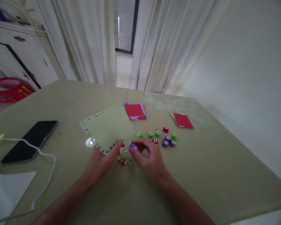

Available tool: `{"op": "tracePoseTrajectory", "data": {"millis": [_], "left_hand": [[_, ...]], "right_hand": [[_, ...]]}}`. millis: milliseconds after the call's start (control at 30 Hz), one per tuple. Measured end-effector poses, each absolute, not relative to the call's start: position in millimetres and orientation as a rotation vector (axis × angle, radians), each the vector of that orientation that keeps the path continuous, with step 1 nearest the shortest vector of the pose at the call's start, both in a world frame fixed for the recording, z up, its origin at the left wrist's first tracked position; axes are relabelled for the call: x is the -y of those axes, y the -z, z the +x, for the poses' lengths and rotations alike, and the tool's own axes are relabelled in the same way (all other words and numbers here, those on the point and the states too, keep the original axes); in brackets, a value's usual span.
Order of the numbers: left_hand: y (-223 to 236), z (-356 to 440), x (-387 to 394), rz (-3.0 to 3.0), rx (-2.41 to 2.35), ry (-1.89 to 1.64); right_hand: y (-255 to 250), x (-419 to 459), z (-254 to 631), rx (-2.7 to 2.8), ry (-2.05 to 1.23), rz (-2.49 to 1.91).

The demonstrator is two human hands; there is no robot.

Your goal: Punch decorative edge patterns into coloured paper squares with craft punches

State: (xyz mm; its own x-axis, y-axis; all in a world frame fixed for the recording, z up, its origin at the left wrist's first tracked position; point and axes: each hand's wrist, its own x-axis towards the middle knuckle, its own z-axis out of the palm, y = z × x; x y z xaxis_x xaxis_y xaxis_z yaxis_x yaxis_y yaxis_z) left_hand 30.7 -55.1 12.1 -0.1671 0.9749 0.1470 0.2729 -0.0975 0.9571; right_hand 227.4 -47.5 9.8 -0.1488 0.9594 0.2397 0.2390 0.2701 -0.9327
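Note:
A pale yellow-green sheet of paper lies on the table, with small shapes punched along its edges. My left hand is closed on the sheet's near edge, thumb stretched along it; the other fingers are largely hidden. Between the thumb and fingers of my right hand is a small purple craft punch, close to the sheet's near right corner. Just below lies a little heap of coloured paper cut-outs. More small punches, green, red and purple, stand to the right of the sheet.
Behind the sheet is a stack of red and lilac paper squares. A red square with a punched border lies farther right. On the left are a black phone, a white cable and a white paper.

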Motion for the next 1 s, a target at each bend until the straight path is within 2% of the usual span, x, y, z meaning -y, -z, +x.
{"op": "tracePoseTrajectory", "data": {"millis": [200, 333, 700, 1000], "left_hand": [[-16.7, 25.7, 50.7, 1.329, -1.51, -1.362], [-17.3, 15.8, 42.7, 1.28, -1.555, -1.462], [-3.2, -2.5, 18.6, 0.796, -1.459, -1.763], [16.7, -2.9, 5.0, 0.806, -1.449, -1.749]], "right_hand": [[10.0, 49.3, 217.2, 2.238, -0.405, -0.955], [22.2, 45.2, 206.6, 2.428, -0.152, -0.968], [8.5, 41.3, 200.7, 2.382, -0.097, -1.037], [-8.4, -59.6, 131.5, 2.769, 0.139, -0.983]]}}
